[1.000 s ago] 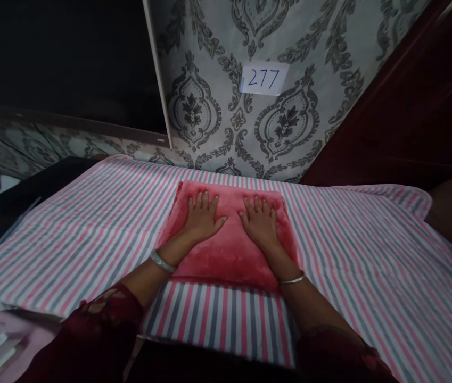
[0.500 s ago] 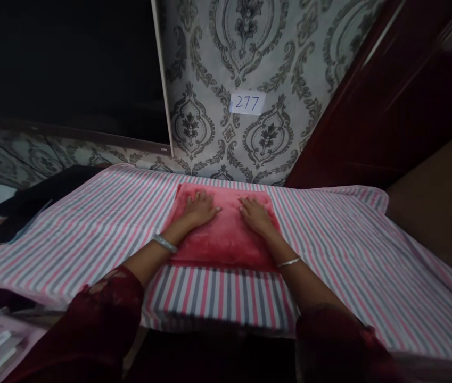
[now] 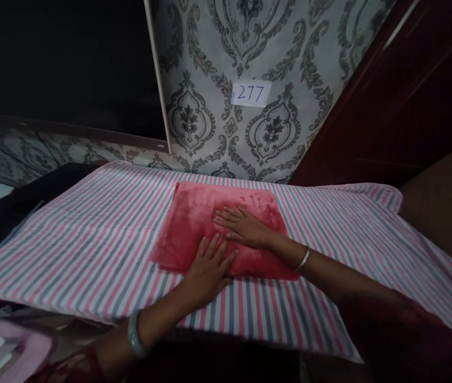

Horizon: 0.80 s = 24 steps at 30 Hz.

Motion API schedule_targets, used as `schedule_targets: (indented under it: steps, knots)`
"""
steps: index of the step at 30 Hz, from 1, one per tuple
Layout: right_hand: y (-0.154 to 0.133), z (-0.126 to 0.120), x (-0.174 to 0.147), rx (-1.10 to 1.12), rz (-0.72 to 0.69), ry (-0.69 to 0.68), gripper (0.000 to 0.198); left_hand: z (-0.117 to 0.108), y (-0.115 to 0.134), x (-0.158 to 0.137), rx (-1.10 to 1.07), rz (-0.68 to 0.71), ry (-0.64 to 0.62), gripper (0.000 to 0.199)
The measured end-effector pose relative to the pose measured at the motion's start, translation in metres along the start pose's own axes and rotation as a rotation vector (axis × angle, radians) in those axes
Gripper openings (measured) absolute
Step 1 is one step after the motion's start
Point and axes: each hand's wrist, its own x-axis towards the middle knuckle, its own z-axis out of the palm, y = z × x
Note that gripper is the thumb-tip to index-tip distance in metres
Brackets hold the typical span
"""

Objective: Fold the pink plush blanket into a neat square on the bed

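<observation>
A folded, plush red cloth lies flat on the striped tablecloth, its pile marked with darker and lighter patches. My left hand rests at the cloth's near edge, fingers spread over it and pointing away from me. Palm down, my right hand lies across the middle of the cloth with its fingers stretched out to the left. The fingertips of my left hand come close to my right hand. Neither hand grips anything.
Behind the table is a patterned wall with a paper label reading 277. A large dark screen hangs at the left, and a dark red panel leans in at the right. A pink container stands at the lower left.
Both hands have moved from the far part of the cloth towards me. My left hand is now at the near edge; my right hand has turned leftward across the middle.
</observation>
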Motion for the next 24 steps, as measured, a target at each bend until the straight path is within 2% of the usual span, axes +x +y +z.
schedule_targets:
  steps: [4,8,12,17,21,22,24]
  knots:
    - [0.049,-0.008,0.034,-0.115,0.118,-0.022,0.062,0.004,0.002,-0.003,-0.044,-0.003,0.021,0.067]
    - [0.097,-0.007,0.062,-0.085,0.259,-0.053,0.063,0.002,0.004,-0.007,-0.060,-0.014,0.022,0.069]
    - [0.119,-0.001,0.068,-0.017,0.311,-0.058,0.065,0.004,0.005,-0.009,-0.052,-0.025,0.020,0.074]
    - [0.112,-0.005,0.063,-0.059,0.364,0.001,0.064,0.003,0.008,-0.005,-0.098,-0.057,0.025,0.068]
    - [0.085,-0.022,0.065,-0.115,0.458,0.020,0.064,-0.016,0.005,-0.002,-0.159,-0.030,0.026,0.063]
    - [0.073,-0.025,0.066,-0.122,0.424,0.039,0.063,-0.023,0.003,-0.004,-0.166,-0.019,0.037,0.062]
    - [0.043,-0.028,0.068,-0.118,0.231,0.061,0.059,-0.036,-0.001,-0.009,-0.159,-0.024,0.072,0.057]
